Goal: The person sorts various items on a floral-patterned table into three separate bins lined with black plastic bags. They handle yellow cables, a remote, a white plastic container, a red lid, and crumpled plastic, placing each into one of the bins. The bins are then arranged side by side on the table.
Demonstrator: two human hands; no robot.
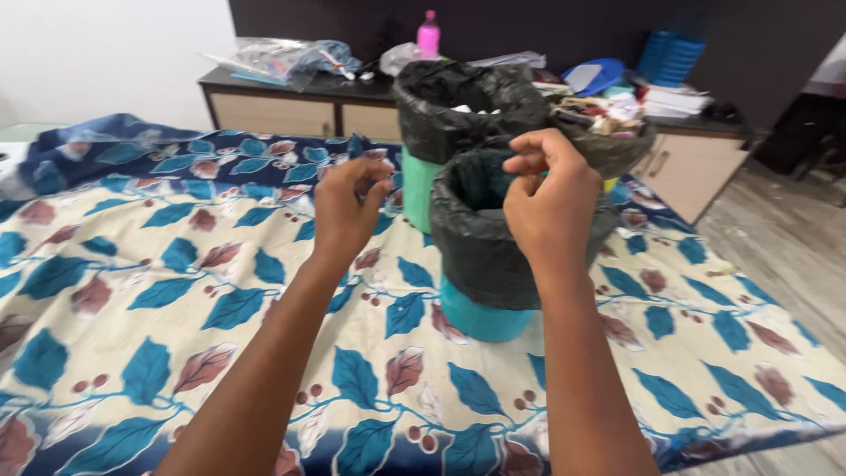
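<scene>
The black bin liner (480,251) of the near teal bin (480,316) is being pinched at its rim by the raised right hand (551,207); the bedsheet (132,291) fold is being gripped by the left hand (345,207).

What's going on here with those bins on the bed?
A person is fitting a black liner into a teal bin standing on a leaf-patterned bedsheet. The right hand pinches the liner's rim at the bin's mouth. The left hand is raised beside the bin, fingers pinched; what it grips is hard to tell. Behind stands a second bin, also lined in black, and a cluttered cabinet.
</scene>
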